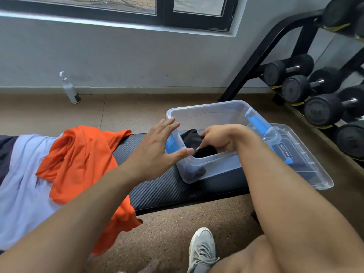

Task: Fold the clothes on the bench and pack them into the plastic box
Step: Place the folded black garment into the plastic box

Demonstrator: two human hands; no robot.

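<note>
reaching into the clear box (pixel 208 113) at the table's (pixel 157 186) right end, the right hand (pixel 218 137) pinches a black garment (pixel 194 137) inside. left hand (pixel 155 148) hovers spread beside the box; orange shirt (pixel 78 162) and lilac cloth (pixel 21 184) lie heaped toward the left end.

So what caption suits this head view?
Right hand pressing a black garment into the plastic box; left hand open.

A gym: dumbbell rack (pixel 315 91) beside a padded bench (pixel 161 186).
</note>
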